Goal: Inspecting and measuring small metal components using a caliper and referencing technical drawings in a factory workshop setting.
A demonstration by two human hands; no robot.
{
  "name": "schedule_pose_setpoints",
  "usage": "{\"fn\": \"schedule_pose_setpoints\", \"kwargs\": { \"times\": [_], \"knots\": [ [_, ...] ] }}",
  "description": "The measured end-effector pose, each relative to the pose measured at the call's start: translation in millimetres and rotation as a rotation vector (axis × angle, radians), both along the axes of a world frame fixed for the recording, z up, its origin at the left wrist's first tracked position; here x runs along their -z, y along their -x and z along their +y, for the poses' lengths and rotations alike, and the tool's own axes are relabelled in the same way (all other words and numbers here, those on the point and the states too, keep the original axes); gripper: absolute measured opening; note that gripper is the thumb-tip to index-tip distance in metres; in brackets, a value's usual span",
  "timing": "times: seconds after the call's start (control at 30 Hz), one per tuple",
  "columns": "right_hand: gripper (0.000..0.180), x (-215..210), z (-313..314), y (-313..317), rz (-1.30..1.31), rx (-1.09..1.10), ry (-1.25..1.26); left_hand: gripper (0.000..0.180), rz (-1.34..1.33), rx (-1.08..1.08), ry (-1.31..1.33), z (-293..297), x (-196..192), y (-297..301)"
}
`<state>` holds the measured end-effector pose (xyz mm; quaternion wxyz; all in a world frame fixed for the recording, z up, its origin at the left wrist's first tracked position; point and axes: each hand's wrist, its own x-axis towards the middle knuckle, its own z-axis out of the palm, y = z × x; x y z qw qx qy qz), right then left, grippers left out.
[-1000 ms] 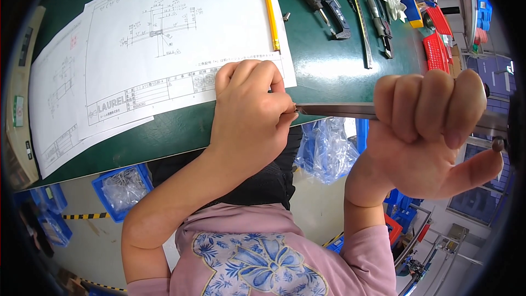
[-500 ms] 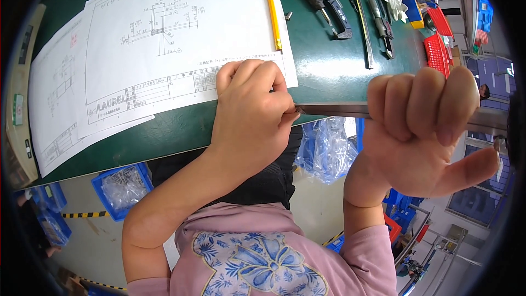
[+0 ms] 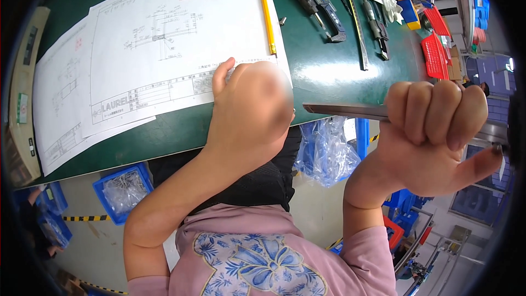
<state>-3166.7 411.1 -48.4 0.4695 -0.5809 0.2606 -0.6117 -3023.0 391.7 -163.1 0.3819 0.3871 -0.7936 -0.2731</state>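
Observation:
My right hand (image 3: 433, 126) is closed around the long flat metal beam of what looks like a caliper (image 3: 345, 110). Its bare end points left, and its other end is dark and partly lost at the picture's rim. The thumb of that hand stretches out to the right. My left hand (image 3: 249, 107) is curled over the table's front edge, by the drawing sheet (image 3: 131, 49), one finger lifted. Blur smears its knuckles; a tiny bright bit shows at its fingertips, too small to name. A gap separates this hand from the beam's end.
On the green table (image 3: 323, 85) lie a yellow pencil (image 3: 267, 16), a digital micrometer (image 3: 323, 11), a second micrometer (image 3: 376, 28) and a steel ruler (image 3: 357, 33). Red baskets (image 3: 435, 55) stand at the right. Below are blue bins (image 3: 121, 193) with plastic bags (image 3: 326, 151).
My right hand and the caliper have moved right, away from my left hand, so the beam's end is now apart from its fingers. A finger of my left hand has lifted.

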Motion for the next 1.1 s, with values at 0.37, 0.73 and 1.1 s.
{"fn": "schedule_pose_setpoints", "kwargs": {
  "times": [0.37, 0.73, 1.1],
  "knots": [
    [0.035, 0.6, -4.2, 1.3, -0.022, -0.066, -0.014, 0.015, -0.034, -0.021, 0.001, -0.3, -3.3, 1.3],
    [0.038, 2.4, -2.4, 2.4, -0.030, -0.089, -0.033, 0.013, -0.017, 0.005, -0.032, -1.9, -3.0, 0.9],
    [0.039, 5.7, -2.3, 0.0, -0.057, -0.079, -0.075, 0.014, -0.028, 0.009, -0.048, -1.8, -3.7, 1.1]
  ]
}}
